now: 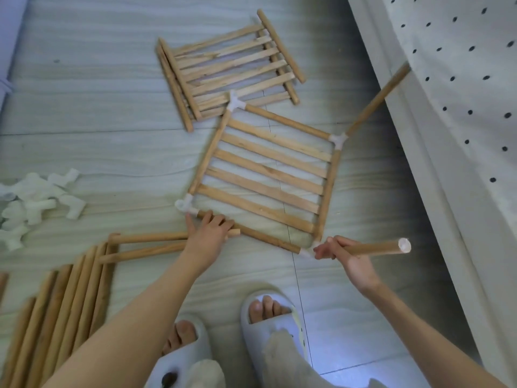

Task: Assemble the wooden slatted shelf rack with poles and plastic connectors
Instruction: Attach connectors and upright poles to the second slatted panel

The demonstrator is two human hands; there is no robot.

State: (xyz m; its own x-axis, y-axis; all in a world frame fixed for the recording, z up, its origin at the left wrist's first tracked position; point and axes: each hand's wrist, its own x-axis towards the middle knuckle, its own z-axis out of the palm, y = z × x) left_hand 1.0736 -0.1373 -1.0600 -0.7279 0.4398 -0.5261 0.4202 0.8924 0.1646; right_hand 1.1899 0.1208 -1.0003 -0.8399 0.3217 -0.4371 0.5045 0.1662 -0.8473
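Gripping a round wooden pole (375, 248) at the square slatted wooden shelf frame's (268, 175) near corner, the right hand (340, 252) curls around it; the left hand (208, 229) rests flat-fingered on the frame's near rail. Beyond the frame lie stacked slatted panels (229, 68).

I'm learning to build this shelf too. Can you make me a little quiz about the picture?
1. True or false: the right hand holds a pole.
2. What does the left hand rest on?
A. the pile of white connectors
B. the near pole of the shelf frame
C. the spare slatted panels
3. Fill in: the frame's far right corner connector already has an upright ____ in it.

Key: 1 true; 2 B; 3 pole.
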